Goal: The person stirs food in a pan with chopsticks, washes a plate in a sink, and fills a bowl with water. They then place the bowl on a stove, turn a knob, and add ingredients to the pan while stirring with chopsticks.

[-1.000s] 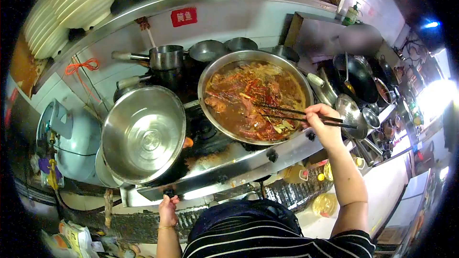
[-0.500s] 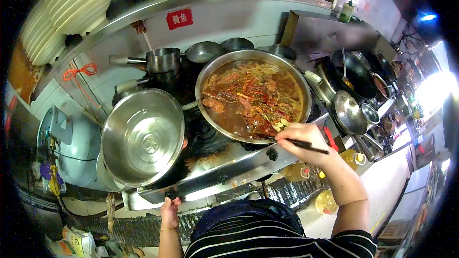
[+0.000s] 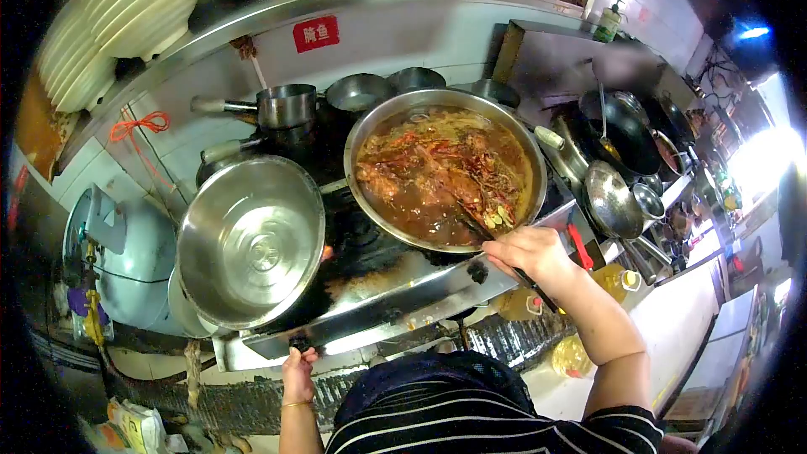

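My right hand [image 3: 533, 254] is closed around dark chopsticks [image 3: 477, 228], whose tips dip into the stew at the near right side of a wide steel basin [image 3: 351, 193]. Chunks of meat, dried red chillies and leaves lie in the brown broth [image 3: 402, 217]. Lower down, my left hand [image 3: 298, 377] has its fingers pinched on a black stove knob [image 3: 300, 343] at the front panel. A large steel pot [image 3: 252, 240], bare inside, stands left of the basin.
Saucepans and pans [image 3: 287, 106] line the back of the stove [image 3: 420, 286]. Woks and strainers [image 3: 614, 197] crowd the right. Oil bottles [image 3: 573, 357] stand below the front edge. A gas cylinder [image 3: 139, 252] is at left, and stacked plates [image 3: 139, 4] sit on the shelf above.
My right hand and the chopsticks have shifted slightly, and the chopsticks now point more steeply. The meat and chillies have been turned over and pushed about. My left hand stays at the knob.
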The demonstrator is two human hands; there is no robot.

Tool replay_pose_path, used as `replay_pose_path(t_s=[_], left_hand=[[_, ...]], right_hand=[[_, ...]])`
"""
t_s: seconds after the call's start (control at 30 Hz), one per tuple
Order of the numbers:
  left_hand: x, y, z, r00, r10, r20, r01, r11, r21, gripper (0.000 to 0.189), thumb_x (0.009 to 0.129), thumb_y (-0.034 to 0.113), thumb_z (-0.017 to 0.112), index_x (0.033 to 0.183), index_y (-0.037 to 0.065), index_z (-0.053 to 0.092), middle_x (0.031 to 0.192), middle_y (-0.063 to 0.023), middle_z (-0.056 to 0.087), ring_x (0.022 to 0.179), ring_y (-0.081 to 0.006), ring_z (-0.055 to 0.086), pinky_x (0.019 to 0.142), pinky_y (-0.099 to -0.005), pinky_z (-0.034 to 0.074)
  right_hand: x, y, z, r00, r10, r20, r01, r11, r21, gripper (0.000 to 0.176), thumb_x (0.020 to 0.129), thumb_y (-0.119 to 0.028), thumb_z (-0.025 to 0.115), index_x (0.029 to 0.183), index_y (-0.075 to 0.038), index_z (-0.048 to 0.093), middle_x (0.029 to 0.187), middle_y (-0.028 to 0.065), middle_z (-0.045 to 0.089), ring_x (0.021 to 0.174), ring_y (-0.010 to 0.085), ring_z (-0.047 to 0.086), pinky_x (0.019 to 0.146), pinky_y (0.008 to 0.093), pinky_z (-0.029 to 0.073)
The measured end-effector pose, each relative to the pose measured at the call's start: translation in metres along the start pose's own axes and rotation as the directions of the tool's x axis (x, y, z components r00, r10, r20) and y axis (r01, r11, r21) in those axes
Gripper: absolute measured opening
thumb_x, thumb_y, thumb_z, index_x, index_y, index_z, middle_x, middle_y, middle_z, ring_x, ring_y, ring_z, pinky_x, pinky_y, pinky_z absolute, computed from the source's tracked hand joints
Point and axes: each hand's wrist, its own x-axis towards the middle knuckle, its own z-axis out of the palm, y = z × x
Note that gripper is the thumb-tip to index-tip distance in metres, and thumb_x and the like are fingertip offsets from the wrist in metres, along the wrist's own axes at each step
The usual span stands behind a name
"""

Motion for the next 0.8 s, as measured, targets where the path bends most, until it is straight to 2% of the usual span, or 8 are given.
replay_pose_path(t_s=[0.47, 0.6, 0.63, 0.7, 0.77, 0.8], left_hand=[[0.004, -0.006, -0.003, 1.000, 0.022, -0.013, -0.022, 1.000, -0.017, 0.041, 0.094, 0.043, 0.050, 0.091, 0.004, 0.064, 0.073, -0.0036, 0.063, 0.063, -0.0099, 0.046, 0.063, -0.0266, 0.033], [0.002, -0.004, 0.000, 1.000, 0.014, -0.008, -0.014, 1.000, -0.026, 0.042, 0.094, 0.042, 0.050, 0.092, 0.003, 0.063, 0.073, -0.0040, 0.064, 0.062, -0.0095, 0.046, 0.062, -0.0253, 0.033], [0.002, -0.004, 0.001, 1.000, 0.015, -0.012, -0.015, 0.999, -0.034, 0.042, 0.094, 0.042, 0.050, 0.092, 0.003, 0.063, 0.073, -0.0040, 0.064, 0.062, -0.0094, 0.046, 0.062, -0.0250, 0.033], [0.001, -0.003, 0.002, 1.000, 0.016, -0.018, -0.017, 0.999, -0.033, 0.042, 0.094, 0.042, 0.050, 0.092, 0.002, 0.063, 0.073, -0.0040, 0.064, 0.062, -0.0094, 0.045, 0.062, -0.0251, 0.033], [-0.001, -0.001, 0.003, 1.000, 0.012, -0.022, -0.013, 0.999, -0.030, 0.042, 0.094, 0.041, 0.050, 0.092, 0.002, 0.063, 0.073, -0.0041, 0.064, 0.062, -0.0097, 0.046, 0.063, -0.0254, 0.033], [-0.002, 0.001, 0.004, 1.000, 0.010, -0.024, -0.010, 1.000, -0.029, 0.042, 0.094, 0.041, 0.050, 0.092, 0.002, 0.063, 0.073, -0.0042, 0.064, 0.063, -0.0100, 0.047, 0.064, -0.0256, 0.034]], right_hand=[[0.000, 0.008, 0.004, 0.989, 0.029, -0.148, -0.028, 1.000, 0.006, 0.022, 0.071, -0.007, 0.073, 0.091, -0.009, 0.066, 0.078, 0.0067, 0.067, 0.070, 0.0226, 0.065, 0.061, 0.0322, 0.053], [0.010, 0.013, -0.005, 0.972, 0.147, -0.182, -0.110, 0.974, 0.201, 0.011, 0.075, -0.003, 0.069, 0.086, -0.005, 0.068, 0.074, 0.0111, 0.066, 0.066, 0.0259, 0.065, 0.061, 0.0319, 0.053], [0.012, 0.012, -0.014, 0.967, 0.207, -0.147, -0.166, 0.953, 0.252, 0.010, 0.075, -0.002, 0.068, 0.085, -0.004, 0.068, 0.075, 0.0117, 0.066, 0.066, 0.0241, 0.065, 0.060, 0.0306, 0.052], [0.013, 0.008, -0.023, 0.898, 0.399, -0.186, -0.311, 0.874, 0.373, 0.007, 0.075, -0.001, 0.067, 0.082, -0.003, 0.068, 0.076, 0.0103, 0.067, 0.066, 0.0205, 0.065, 0.060, 0.0297, 0.052], [0.009, 0.012, -0.029, 0.806, 0.529, -0.266, -0.444, 0.837, 0.320, 0.004, 0.078, -0.004, 0.063, 0.078, -0.002, 0.067, 0.075, 0.0101, 0.066, 0.068, 0.0179, 0.064, 0.061, 0.0270, 0.050], [0.007, 0.017, -0.030, 0.780, 0.541, -0.316, -0.448, 0.834, 0.322, 0.005, 0.079, -0.005, 0.062, 0.078, -0.002, 0.067, 0.075, 0.0106, 0.066, 0.069, 0.0182, 0.064, 0.063, 0.0268, 0.050]])
